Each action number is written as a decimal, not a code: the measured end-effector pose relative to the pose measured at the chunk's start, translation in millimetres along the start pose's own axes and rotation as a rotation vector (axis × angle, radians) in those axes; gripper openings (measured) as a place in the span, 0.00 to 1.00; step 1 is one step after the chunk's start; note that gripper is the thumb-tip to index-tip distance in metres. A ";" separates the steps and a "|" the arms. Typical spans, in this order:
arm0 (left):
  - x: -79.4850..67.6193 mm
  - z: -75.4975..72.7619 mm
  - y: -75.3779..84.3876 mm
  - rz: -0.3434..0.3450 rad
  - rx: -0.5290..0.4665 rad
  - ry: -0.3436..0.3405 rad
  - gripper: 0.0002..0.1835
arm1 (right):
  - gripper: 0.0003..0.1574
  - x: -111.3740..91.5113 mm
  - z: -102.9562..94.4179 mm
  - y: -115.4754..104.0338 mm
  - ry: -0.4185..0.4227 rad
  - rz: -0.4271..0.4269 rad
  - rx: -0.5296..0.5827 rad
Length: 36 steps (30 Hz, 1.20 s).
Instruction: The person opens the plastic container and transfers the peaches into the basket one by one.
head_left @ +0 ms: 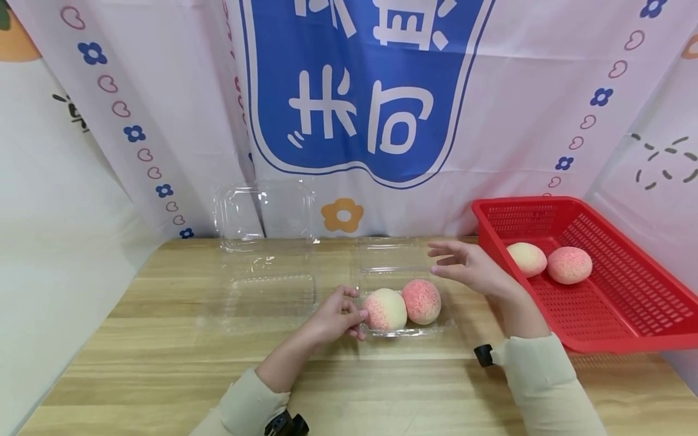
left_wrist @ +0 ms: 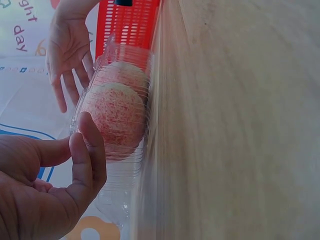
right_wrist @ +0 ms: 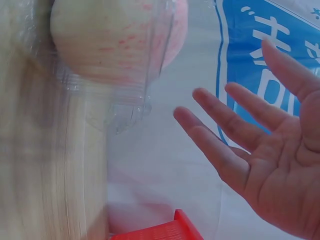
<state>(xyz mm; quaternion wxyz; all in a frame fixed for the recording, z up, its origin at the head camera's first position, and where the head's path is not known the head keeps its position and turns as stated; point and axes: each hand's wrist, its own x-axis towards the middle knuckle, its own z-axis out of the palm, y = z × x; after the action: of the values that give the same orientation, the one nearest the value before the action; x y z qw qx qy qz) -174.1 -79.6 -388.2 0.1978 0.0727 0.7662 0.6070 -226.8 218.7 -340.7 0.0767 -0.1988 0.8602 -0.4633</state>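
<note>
Two peach-shaped balls, one cream with a pink blush (head_left: 386, 310) and one mostly pink (head_left: 421, 301), sit side by side in a clear plastic clamshell box (head_left: 403, 332). The lid (head_left: 389, 257) of this box stands raised at the back. At the box's left end is my left hand (head_left: 339, 315), fingers loosely bent, fingertips right at the rim and overlapping it in the left wrist view. My right hand (head_left: 471, 269) hovers beyond the box's right side, fingers spread and holding nothing. The right wrist view shows its palm (right_wrist: 280, 175) apart from the box.
A red plastic basket (head_left: 627, 242) on the right holds another cream ball (head_left: 526, 259) and another pink ball (head_left: 569, 265). Left of the filled box, a second clear clamshell box (head_left: 269, 303) stands with its lid up. A printed cloth (head_left: 382, 200) hangs behind the wooden table (head_left: 163, 363).
</note>
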 end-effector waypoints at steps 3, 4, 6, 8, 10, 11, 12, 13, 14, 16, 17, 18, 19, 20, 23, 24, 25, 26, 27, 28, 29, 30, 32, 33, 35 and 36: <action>0.4 1.1 -1.5 -0.004 -0.004 -0.004 0.25 | 0.35 -3.0 3.5 3.4 -0.047 -0.041 -0.013; 0.5 1.3 -1.8 -0.004 -0.005 -0.006 0.25 | 0.35 -3.6 4.5 4.6 -0.065 -0.052 -0.015; 0.9 1.9 -2.2 -0.004 -0.005 -0.008 0.25 | 0.34 -4.6 6.6 6.9 -0.102 -0.080 -0.024; 1.4 2.4 -2.3 -0.005 -0.004 -0.011 0.25 | 0.35 -5.2 8.3 8.8 -0.136 -0.100 -0.024; 1.9 2.7 -2.4 -0.002 -0.002 -0.015 0.25 | 0.35 -5.6 9.8 9.6 -0.168 -0.111 -0.010; 2.1 2.8 -2.4 -0.004 -0.003 -0.015 0.25 | 0.35 -5.7 10.4 9.9 -0.180 -0.113 -0.007; 2.4 2.8 -2.7 -0.004 -0.003 -0.016 0.25 | 0.35 -5.6 11.0 10.1 -0.190 -0.118 -0.007; 2.6 2.6 -2.7 -0.003 -0.004 -0.016 0.25 | 0.35 -5.4 11.5 10.2 -0.199 -0.119 -0.007; 2.7 2.3 -2.7 -0.002 -0.004 -0.015 0.25 | 0.35 -5.3 12.0 10.2 -0.205 -0.117 -0.008; 2.8 1.5 -2.4 -0.002 -0.003 -0.013 0.25 | 0.35 -4.9 13.1 11.0 -0.217 -0.112 -0.017; 2.9 1.2 -2.6 -0.003 -0.001 -0.012 0.26 | 0.35 -4.8 13.9 11.5 -0.223 -0.107 -0.023; 3.0 1.0 -2.6 -0.003 0.001 -0.010 0.26 | 0.35 -4.6 14.8 12.0 -0.229 -0.105 -0.032; 2.9 0.9 -2.5 -0.004 0.003 -0.009 0.26 | 0.35 -4.6 15.9 12.4 -0.236 -0.101 -0.039; 2.8 0.9 -2.3 -0.006 0.006 -0.008 0.26 | 0.35 -4.6 17.1 12.7 -0.243 -0.098 -0.049; 2.5 1.6 -2.3 -0.007 0.013 -0.007 0.25 | 0.36 -4.2 21.6 12.5 -0.269 -0.095 -0.092; 2.4 1.8 -2.2 -0.007 0.014 -0.007 0.25 | 0.37 -3.9 23.1 12.2 -0.277 -0.096 -0.118; 2.5 2.1 -2.3 -0.006 0.015 -0.007 0.25 | 0.37 -3.8 24.5 11.7 -0.282 -0.095 -0.143; 2.4 2.2 -1.9 -0.004 0.014 -0.006 0.25 | 0.38 -3.5 25.7 11.4 -0.286 -0.093 -0.169; 2.5 2.3 -1.9 -0.003 0.013 -0.006 0.25 | 0.38 -3.2 26.8 10.8 -0.289 -0.091 -0.194; 2.7 2.4 -1.7 -0.002 0.012 -0.006 0.25 | 0.38 -2.8 27.6 10.4 -0.290 -0.088 -0.218; 2.9 2.4 -1.8 0.000 0.010 -0.004 0.25 | 0.38 -2.4 28.3 10.3 -0.289 -0.081 -0.238; 3.3 2.3 -1.9 0.002 0.009 -0.002 0.25 | 0.38 -2.1 28.8 10.0 -0.288 -0.078 -0.253; 3.8 2.1 -2.0 0.001 0.010 0.002 0.25 | 0.38 -1.3 29.8 9.1 -0.288 -0.068 -0.269; 4.0 2.0 -2.0 0.000 0.010 0.003 0.25 | 0.39 -0.9 30.5 8.7 -0.288 -0.066 -0.274; 4.3 1.8 -2.2 -0.005 0.009 0.005 0.25 | 0.40 -0.2 32.3 7.8 -0.288 -0.059 -0.289; 4.5 1.9 -2.4 -0.009 0.009 0.005 0.25 | 0.40 0.0 33.4 7.2 -0.289 -0.058 -0.298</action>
<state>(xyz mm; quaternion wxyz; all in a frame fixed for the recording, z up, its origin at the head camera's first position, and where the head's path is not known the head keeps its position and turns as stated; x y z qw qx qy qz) -177.1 -76.9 -391.8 0.1982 0.0689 0.7699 0.6027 -218.2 196.6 -365.3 0.1553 -0.2970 0.8933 -0.2995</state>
